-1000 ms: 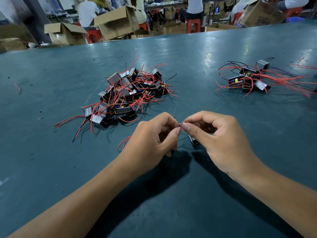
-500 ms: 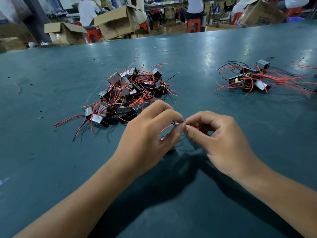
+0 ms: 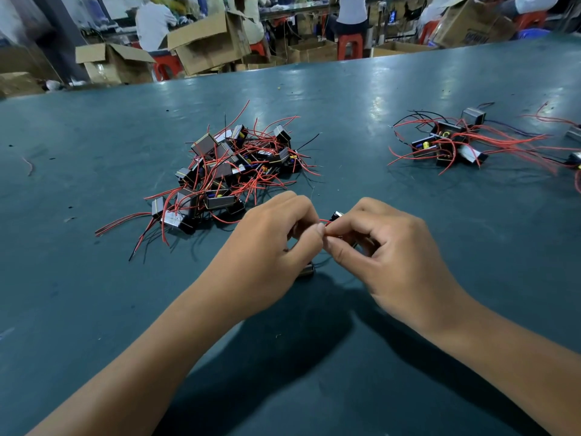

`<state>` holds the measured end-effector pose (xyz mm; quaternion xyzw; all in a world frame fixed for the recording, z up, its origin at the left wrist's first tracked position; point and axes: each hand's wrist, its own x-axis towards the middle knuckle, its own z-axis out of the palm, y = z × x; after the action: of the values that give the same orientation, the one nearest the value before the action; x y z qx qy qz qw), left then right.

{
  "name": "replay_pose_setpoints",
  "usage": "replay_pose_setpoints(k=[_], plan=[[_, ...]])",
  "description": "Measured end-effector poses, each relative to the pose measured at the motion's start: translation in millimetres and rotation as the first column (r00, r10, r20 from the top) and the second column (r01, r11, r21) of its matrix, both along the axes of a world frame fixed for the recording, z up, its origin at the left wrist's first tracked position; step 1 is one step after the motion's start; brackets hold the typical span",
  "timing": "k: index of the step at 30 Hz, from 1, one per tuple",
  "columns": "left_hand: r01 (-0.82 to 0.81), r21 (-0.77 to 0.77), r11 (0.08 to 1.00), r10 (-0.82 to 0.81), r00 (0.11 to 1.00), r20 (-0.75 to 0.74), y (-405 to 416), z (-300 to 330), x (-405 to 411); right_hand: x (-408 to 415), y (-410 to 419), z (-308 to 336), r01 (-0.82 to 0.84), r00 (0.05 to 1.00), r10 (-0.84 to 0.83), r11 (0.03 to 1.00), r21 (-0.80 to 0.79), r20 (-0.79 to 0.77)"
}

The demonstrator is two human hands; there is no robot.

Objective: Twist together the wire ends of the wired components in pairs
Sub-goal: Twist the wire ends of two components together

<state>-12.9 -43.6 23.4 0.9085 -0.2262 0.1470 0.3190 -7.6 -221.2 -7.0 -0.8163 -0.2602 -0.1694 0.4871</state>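
Wire ends [image 3: 324,222] (mostly hidden) between left hand [image 3: 276,237], right hand [image 3: 380,247].

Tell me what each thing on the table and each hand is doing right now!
Left hand: fingers curled, pinching the red wire.
Right hand: fingers curled, pinching the same wire.
Red wire: held between both hands, above the table.
Big pile of components: lying tangled on the table, untouched.
Small pile of components: lying to the right, untouched.
Cardboard boxes: flaps open, beyond the table.
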Motion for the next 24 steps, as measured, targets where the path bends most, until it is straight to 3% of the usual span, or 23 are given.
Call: replay_pose_setpoints(k=[9, 18, 20, 24], plan=[[-0.037, -0.070, 0.997, 0.032, 0.997, -0.072, -0.5, 3.7, -3.7, -0.9, -0.2, 1.4, -0.004, 1.000, 0.005, 1.000, -0.025, 0.023], [-0.215, -0.422, 0.881, -0.028, 0.867, -0.498, -1.8, -1.7, 3.1, -1.1, 0.8, 1.8, 0.027, 0.991, -0.010, 0.991, -0.129, 0.130], [-0.139, -0.414, 0.899, -0.037, 0.921, -0.389, 3.0, -3.7, 3.8, 0.5, -0.7, 2.9, 0.015, 0.996, -0.007, 0.996, -0.087, 0.094], [0.062, -0.113, 0.992, -0.057, 0.998, 0.041, 19.7, -3.0, 5.3, 4.4, -4.5, 4.0, 0.017, 1.000, -0.017, 0.999, -0.028, 0.005]])
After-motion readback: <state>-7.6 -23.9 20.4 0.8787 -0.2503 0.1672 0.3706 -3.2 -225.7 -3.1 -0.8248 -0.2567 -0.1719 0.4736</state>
